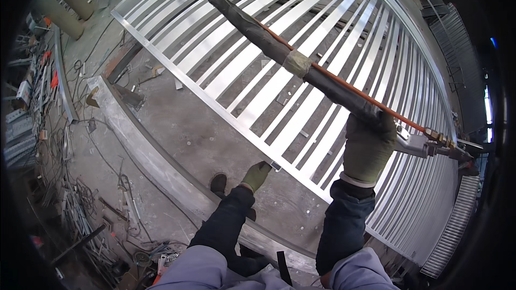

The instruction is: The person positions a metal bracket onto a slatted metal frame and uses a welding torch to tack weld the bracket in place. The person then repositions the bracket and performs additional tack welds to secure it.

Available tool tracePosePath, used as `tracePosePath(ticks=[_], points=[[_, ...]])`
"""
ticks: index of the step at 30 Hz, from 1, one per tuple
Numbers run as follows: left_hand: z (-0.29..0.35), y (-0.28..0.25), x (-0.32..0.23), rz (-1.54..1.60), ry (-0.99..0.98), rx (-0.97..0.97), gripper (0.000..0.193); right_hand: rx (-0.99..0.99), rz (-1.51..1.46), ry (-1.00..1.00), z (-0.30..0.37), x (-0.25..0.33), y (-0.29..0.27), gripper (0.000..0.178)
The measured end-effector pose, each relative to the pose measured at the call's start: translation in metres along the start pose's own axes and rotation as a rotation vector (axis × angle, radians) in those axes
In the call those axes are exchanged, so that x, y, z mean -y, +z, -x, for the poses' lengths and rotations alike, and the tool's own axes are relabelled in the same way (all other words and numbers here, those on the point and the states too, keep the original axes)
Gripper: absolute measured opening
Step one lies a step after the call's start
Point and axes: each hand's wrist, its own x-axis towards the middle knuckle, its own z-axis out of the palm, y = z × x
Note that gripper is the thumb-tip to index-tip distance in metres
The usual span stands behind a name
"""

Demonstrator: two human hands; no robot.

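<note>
A large slatted metal frame point(215, 91) of bright silver bars stretches in front of me. My right hand point(370, 142), in an olive-green glove, is closed round the handle of what looks like a welding torch point(415, 144) above the slats. Its thick dark-wrapped cable point(252, 32) runs up to the far left, with an orange hose point(355, 91) alongside. At the frame's near edge, my gloved left hand point(257, 175) has its fingers closed on a small metal piece point(275, 166). That piece touches or nearly touches the edge bar; its exact shape is unclear.
A curved grey metal beam point(145, 156) passes close below my left arm, with my dark shoe point(218, 185) beyond it. Metal scraps and cables point(86, 215) litter the floor at left. Two thick cylinders point(62, 8) stand far left. A ribbed panel point(451, 225) lies at right.
</note>
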Motion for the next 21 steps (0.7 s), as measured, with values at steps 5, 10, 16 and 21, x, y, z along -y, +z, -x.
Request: tracePosePath(ticks=[5,10,16,21], points=[[0.001,-0.004,-0.008,-0.032,-0.026,0.021,0.048,0.111,0.101,-0.019,0.011,0.04,-0.016,0.031],[0.001,-0.007,-0.007,-0.083,0.015,0.018,0.049,0.043,-0.029,0.074,0.008,0.023,-0.015,0.032],[-0.001,-0.012,-0.006,-0.055,-0.032,0.047,0.051,0.04,-0.054,-0.088,-0.02,-0.012,0.006,0.041],[-0.004,-0.006,0.002,-0.03,-0.045,0.049,0.05,0.193,-0.334,-0.155,-0.04,-0.014,0.043,0.027]])
